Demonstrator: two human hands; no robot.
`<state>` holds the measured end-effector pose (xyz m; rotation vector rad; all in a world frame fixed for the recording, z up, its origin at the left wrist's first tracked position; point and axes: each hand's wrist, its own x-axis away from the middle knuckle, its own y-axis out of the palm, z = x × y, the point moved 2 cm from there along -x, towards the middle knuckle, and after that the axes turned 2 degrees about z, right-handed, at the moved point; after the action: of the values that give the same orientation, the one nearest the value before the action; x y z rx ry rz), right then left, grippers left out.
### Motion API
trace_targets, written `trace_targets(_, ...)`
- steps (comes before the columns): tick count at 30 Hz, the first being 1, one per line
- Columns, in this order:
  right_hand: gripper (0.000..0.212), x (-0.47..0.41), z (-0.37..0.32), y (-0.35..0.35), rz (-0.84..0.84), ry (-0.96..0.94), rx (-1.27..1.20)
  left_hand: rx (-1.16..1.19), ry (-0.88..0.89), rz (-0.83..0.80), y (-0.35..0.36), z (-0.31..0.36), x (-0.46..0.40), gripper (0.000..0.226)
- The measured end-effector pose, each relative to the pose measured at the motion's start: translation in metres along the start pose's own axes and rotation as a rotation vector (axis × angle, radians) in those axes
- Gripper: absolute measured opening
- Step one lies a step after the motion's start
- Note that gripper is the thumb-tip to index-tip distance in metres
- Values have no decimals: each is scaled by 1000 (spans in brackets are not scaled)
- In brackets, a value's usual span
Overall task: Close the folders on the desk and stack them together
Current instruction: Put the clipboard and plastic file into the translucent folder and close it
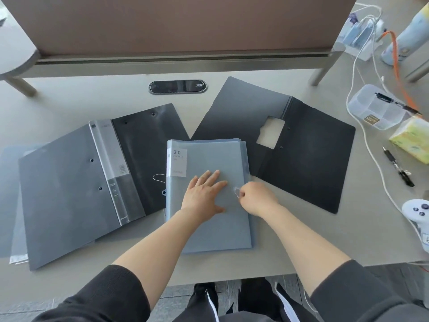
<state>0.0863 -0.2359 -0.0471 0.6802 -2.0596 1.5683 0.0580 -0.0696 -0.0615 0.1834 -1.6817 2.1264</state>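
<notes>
A light blue pocket folder [209,228] lies shut in the middle of the desk, its spine to the left and a "20 pockets" label at its top left. My left hand [205,194] presses flat on its cover, fingers spread. My right hand [257,198] pinches a small clear loop or tab [237,191] at the folder's right edge. A dark grey folder [69,182] lies open on the left, partly under the blue one. A second dark folder [301,154] lies open on the right, with a cut-out in its inner flap.
A clear sheet sleeve [16,240] pokes out under the left folder. On the right lie a plastic box [376,108], a tissue pack [413,140], a black pen [398,166], white cables [371,145] and a white controller [417,210]. A cable port [177,87] sits at the back.
</notes>
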Motion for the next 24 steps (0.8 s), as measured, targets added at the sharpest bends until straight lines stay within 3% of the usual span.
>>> trace_targets(7, 23, -9, 28, -15, 86, 82, -193, 1, -3, 3, -1, 0, 0, 79)
trace_targets(17, 25, -34, -4, -19, 212, -81, -112, -13, -4, -8, 0, 0, 0, 79)
trace_targets(24, 11, -32, 0, -16, 228, -126, -180, -21, -8, -12, 0, 0, 1, 79)
